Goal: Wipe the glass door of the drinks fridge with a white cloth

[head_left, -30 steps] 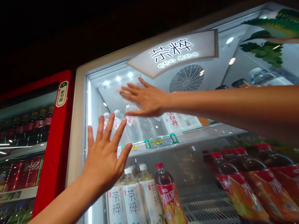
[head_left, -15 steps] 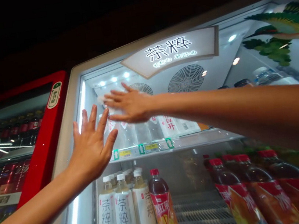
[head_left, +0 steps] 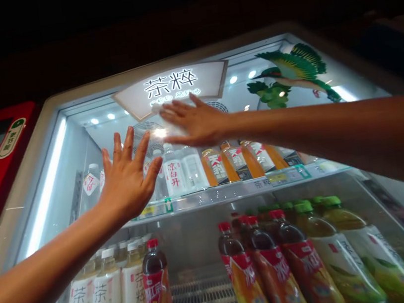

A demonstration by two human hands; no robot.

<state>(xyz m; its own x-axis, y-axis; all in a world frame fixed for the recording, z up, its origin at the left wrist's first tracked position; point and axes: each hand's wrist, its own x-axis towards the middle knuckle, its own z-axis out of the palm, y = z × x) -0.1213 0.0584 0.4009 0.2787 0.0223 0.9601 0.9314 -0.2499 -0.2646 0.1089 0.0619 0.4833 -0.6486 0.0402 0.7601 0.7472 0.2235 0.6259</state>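
Observation:
My left hand (head_left: 128, 174) is spread flat, palm toward the glass door (head_left: 181, 214) of a drinks cooler, and holds nothing. To its right, my right hand (head_left: 193, 120) lies with outstretched fingers over a thin white cloth (head_left: 158, 108), which shows blurred at the fingertips and under the palm, against the glass. Most of the cloth is hidden by the hand. Just above the fingers is a lit white sign (head_left: 173, 83) with black characters. Behind the glass, a clear water bottle (head_left: 174, 175) stands on the upper shelf below my right hand.
White-labelled tea bottles (head_left: 104, 300), a red-capped bottle (head_left: 157, 288) and green-capped bottles (head_left: 346, 251) stand lower in the cooler. A green bird decoration (head_left: 296, 70) is at the upper right. At the left stands a red-framed cooler (head_left: 24, 146).
The view has swung right, so the cooler sits further left and more bottles show. My right hand, with the cloth, has moved right and up across the glass relative to the sign.

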